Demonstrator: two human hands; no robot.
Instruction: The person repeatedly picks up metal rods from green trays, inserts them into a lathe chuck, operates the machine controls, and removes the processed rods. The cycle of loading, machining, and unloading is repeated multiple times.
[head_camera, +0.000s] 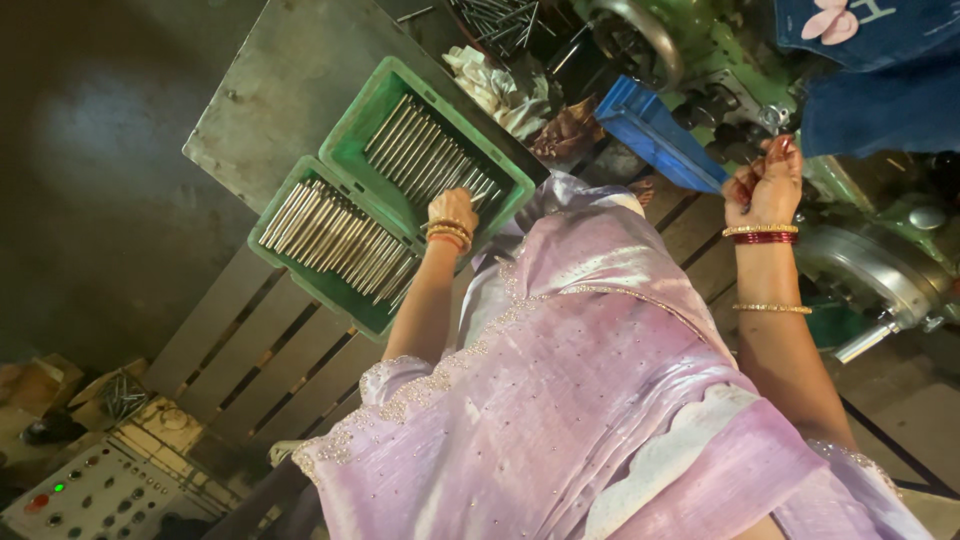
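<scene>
Down at the near green tray (340, 290), my left hand (452, 210) rests on the rim where the two trays meet, fingers curled over the steel rods (345, 235); whether they pinch one I cannot tell. Rods lie just under my fingertips, packed side by side, so a careless pull could drag neighbours out. My right hand (765, 185) is up at the green machine (870, 250), fingers bunched together on something small, too close to its metal parts for comfort.

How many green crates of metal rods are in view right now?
2. One green crate sits farther up on the metal table, with the left hand at its near end. The other green crate lies beside it, lower left. More could be hidden behind the person's lilac garment.
</scene>
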